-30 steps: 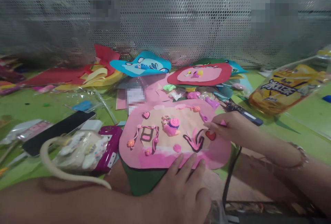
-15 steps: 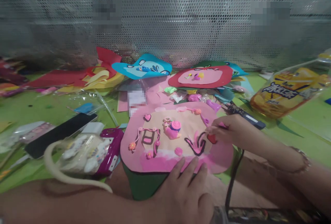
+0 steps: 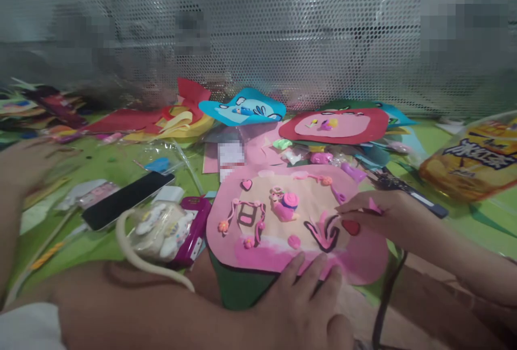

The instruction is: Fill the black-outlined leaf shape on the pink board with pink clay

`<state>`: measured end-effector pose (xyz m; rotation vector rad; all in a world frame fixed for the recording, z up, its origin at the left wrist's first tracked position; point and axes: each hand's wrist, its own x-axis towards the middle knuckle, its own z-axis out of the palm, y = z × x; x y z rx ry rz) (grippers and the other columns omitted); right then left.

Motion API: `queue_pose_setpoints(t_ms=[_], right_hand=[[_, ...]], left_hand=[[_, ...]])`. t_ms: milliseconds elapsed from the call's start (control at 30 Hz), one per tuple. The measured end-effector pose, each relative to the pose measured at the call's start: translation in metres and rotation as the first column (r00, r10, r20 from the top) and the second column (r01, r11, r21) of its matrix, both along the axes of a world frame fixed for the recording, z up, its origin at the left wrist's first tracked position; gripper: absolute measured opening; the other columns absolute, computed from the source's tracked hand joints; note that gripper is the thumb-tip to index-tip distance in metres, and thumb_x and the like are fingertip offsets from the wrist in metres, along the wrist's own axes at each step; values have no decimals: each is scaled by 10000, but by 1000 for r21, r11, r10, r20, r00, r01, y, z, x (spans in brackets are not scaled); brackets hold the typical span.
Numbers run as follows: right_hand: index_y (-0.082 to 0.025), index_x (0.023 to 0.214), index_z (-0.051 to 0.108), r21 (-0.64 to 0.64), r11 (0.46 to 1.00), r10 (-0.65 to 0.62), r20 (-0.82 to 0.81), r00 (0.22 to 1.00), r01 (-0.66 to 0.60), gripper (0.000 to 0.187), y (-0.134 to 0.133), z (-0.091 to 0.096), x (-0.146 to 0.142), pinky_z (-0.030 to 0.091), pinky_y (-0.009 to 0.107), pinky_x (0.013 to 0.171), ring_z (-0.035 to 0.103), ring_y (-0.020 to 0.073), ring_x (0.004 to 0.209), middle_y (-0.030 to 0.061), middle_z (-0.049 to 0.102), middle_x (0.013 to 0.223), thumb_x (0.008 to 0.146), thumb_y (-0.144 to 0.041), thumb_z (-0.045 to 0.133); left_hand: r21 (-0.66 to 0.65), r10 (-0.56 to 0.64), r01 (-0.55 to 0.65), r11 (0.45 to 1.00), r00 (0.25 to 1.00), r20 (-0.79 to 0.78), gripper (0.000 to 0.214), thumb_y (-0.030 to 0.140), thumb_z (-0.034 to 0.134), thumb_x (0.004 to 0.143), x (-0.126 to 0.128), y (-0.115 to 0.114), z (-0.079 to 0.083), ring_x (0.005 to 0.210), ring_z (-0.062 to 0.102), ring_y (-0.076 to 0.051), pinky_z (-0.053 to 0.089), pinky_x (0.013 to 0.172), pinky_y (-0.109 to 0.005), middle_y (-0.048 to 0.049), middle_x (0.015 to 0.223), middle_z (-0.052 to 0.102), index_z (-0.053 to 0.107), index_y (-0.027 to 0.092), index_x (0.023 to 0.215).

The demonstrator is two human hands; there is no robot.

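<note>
A pink foam craft board (image 3: 359,264) with a beige middle lies in front of me, carrying small clay shapes: a snail-like pink figure (image 3: 286,204), a little house outline (image 3: 246,215) and a red heart (image 3: 350,226). My left hand (image 3: 309,301) lies flat on the board's near edge with its fingers stretched out. My right hand (image 3: 377,215) rests on the board's right side, just above the red heart. Its fingertips are pinched on a small pink piece (image 3: 374,207).
Foam sheets and other craft boards, one blue (image 3: 242,109) and one red (image 3: 335,125), are piled at the back by a perforated metal wall. A black phone (image 3: 127,200), a purple case (image 3: 194,231) and a yellow snack bag (image 3: 476,164) lie around. Another person's blurred hand (image 3: 24,164) hovers at the far left.
The view has swung left, so everything sits further right. A blurred hand of another person has come in at the left. My own hands stay on the board.
</note>
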<state>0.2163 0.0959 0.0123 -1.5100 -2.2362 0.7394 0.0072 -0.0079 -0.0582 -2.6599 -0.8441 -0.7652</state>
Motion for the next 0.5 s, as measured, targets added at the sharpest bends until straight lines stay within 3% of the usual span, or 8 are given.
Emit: queue_pose_setpoints(t_ms=[233, 367, 500], right_hand=[[-228, 829, 727, 25, 998, 49, 41, 998, -50, 319, 0, 0, 1, 514, 272, 682, 669, 216, 834, 43, 732, 915, 860, -435, 486], [-181, 637, 631, -4, 994, 110, 106, 988, -110, 519, -2, 5, -1, 406, 252, 513, 534, 142, 540, 38, 622, 595, 890, -560, 383], [-175, 579, 606, -12, 993, 122, 88, 989, -121, 532, -5, 7, -2, 303, 237, 440, 394, 95, 424, 0, 501, 461, 873, -577, 420]], left_hand=[[-24, 55, -55, 998, 998, -27, 413, 228, 278, 966, 2, 0, -3, 1168, 532, -253, 460, 961, -398, -118, 1282, 576, 599, 61, 1166], [-5, 41, -41, 999, 999, -20, 419, 202, 266, 961, 1, -1, -3, 1134, 560, -265, 464, 950, -412, -134, 1224, 613, 610, 39, 1136], [6, -12, 13, 1000, 998, -54, 382, 188, 296, 969, -6, -1, 5, 1159, 545, -268, 473, 936, -391, -128, 1254, 595, 627, 50, 1103]])
